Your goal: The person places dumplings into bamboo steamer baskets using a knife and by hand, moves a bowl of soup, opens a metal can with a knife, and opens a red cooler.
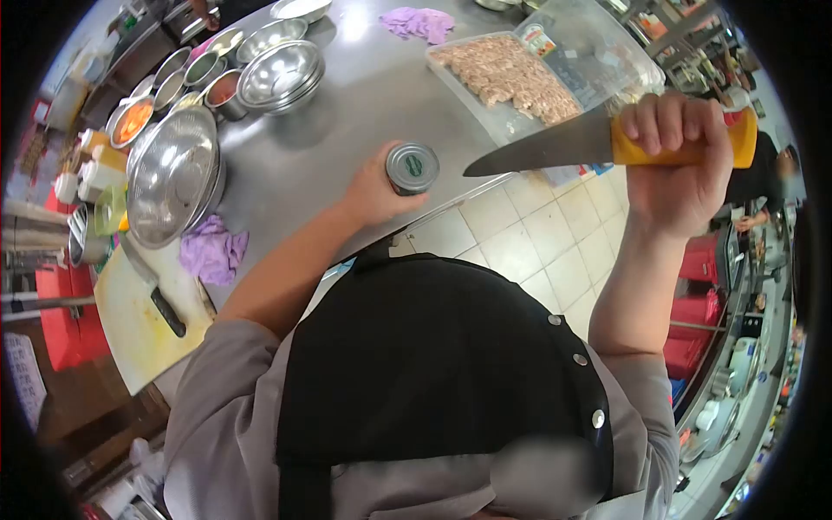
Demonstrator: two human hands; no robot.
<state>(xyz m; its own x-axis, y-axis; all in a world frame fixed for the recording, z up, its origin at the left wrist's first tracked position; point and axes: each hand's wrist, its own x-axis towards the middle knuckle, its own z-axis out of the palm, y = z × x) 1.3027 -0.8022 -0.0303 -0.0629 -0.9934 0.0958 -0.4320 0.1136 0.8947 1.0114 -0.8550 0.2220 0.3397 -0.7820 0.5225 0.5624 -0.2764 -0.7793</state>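
Observation:
A tin can (413, 168) with a small green mark on its lid stands at the edge of the steel table (347, 113). My left hand (379, 189) is wrapped around its side. Raised to the right, my right hand (679, 160) grips the yellow handle of a large kitchen knife (546, 149). The blade points left toward the can, with its tip apart from it. Fingers of my right hand are closed around the handle.
A clear plastic tub (433, 56) of chopped pale meat sits at the back right. Steel bowls (279, 76) and a colander (173, 178) stand on the left. A black-handled knife (165, 303) lies on a cutting board (130, 347). Another person (771, 186) is at far right.

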